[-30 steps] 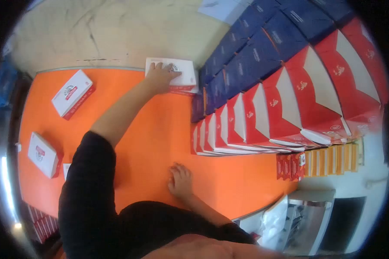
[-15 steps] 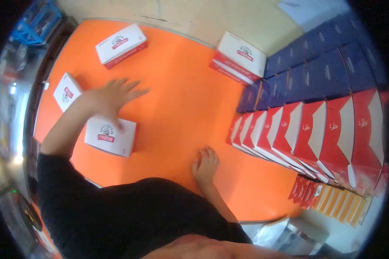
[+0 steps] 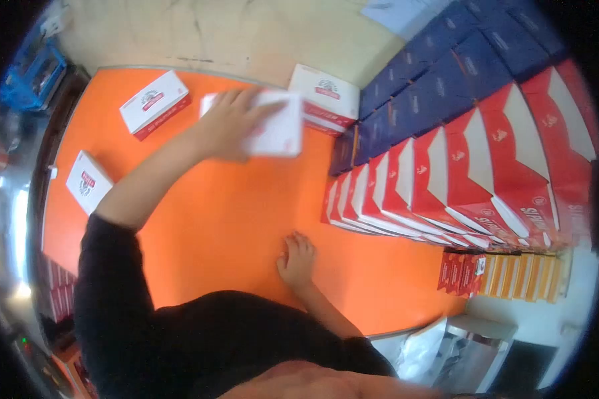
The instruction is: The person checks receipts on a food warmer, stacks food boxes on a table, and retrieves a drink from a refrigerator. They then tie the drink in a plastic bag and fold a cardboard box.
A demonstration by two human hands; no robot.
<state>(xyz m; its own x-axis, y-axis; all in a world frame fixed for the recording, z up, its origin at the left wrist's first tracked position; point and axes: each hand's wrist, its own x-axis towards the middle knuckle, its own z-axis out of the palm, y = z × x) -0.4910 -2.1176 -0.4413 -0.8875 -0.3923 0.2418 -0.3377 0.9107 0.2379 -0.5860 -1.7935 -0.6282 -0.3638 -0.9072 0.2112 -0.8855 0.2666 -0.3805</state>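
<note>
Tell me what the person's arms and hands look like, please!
The arms have a black cloth left sleeve and a black cloth right sleeve, both short, with no markings I can see. The bare left hand and bare right hand wear no gloves. No watch shows; it's too blurry to tell about rings.

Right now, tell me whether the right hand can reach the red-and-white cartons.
Probably yes: the right hand looks empty, with only bare table between it and the red-and-white cartons. The left hand, holding a white box, is well clear.
</note>
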